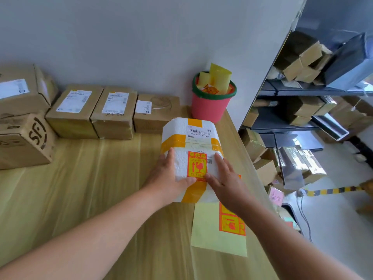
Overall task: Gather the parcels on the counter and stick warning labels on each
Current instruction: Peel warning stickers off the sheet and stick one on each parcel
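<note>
Foam box: I see a white foam box [189,138] banded with yellow tape on the table [101,188].
Warning label [197,165]: orange-red, stuck on the box top.
Left hand [169,178]: flat along the box's left edge.
Right hand [226,178]: fingers straight on top, thumb touching the label.
Label sheet [218,235]: beneath my right wrist.
Cardboard parcels [113,112]: lined along the wall.

Bright even daylight, soft shadows, wide-angle edge distortion

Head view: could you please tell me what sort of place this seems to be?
Probably a courier parcel station or stockroom: labelled cartons lined up on the counter, racks stuffed with more boxes at right, and a sheet of fragile stickers beside the taped foam box.
</note>
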The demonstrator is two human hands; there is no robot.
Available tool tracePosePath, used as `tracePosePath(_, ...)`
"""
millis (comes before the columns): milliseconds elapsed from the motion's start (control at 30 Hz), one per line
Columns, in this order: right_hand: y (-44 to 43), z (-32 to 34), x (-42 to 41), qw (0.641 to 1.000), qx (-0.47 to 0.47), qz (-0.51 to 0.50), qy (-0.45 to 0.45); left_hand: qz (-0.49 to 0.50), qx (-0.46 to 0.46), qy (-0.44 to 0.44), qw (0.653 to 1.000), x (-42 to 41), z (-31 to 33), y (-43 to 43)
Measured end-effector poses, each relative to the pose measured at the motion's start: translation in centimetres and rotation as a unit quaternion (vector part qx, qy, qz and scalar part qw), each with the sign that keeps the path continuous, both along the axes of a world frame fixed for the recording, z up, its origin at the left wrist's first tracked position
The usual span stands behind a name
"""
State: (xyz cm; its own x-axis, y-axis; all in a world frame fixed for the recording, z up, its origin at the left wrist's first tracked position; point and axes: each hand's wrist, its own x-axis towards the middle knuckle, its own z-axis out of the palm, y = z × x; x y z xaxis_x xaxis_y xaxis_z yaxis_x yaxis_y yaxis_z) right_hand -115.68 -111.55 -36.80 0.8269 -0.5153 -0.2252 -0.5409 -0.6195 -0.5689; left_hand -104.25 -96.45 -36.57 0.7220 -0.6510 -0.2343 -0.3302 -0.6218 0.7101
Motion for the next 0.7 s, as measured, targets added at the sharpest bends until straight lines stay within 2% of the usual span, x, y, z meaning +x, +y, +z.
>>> tracePosePath(200,-7.8,0.1,0.8,0.999,0.016,-0.009,0.030,0.004,0.001,0.024,1.000,0.7,-0.7,-7.6)
tracePosePath(433,-14.5,-2.9,1.8,0.998,0.060,-0.002,0.027,0.014,-0.018,0.049,0.999,1.4,-3.6,-13.5)
tracePosePath(700,-17.3,-5.4,2.1,0.999,0.041,0.012,0.002,0.031,-0.025,0.013,0.999,1.3,-6.2,-16.8)
